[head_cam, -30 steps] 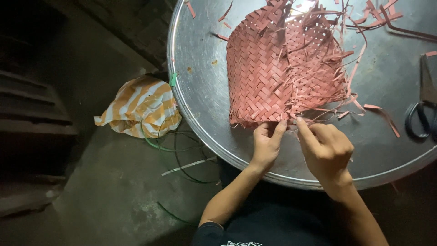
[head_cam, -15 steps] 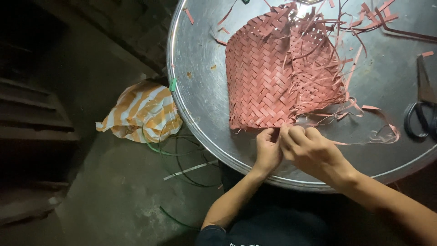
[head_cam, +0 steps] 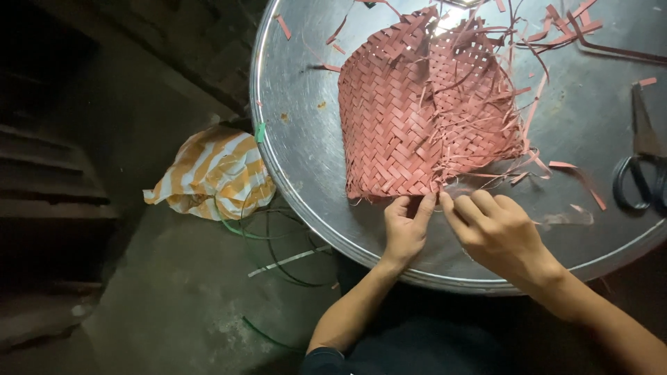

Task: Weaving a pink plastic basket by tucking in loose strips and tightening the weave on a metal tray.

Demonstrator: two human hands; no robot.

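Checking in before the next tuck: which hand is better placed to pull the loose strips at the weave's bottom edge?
Probably the right hand: its fingertips sit by the loose strips, while the left hand pins the woven piece.

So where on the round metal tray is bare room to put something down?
Bare metal lies left of the woven mat, toward the tray rim, and between the right hand and the scissors. The top right is crowded with cut strips.
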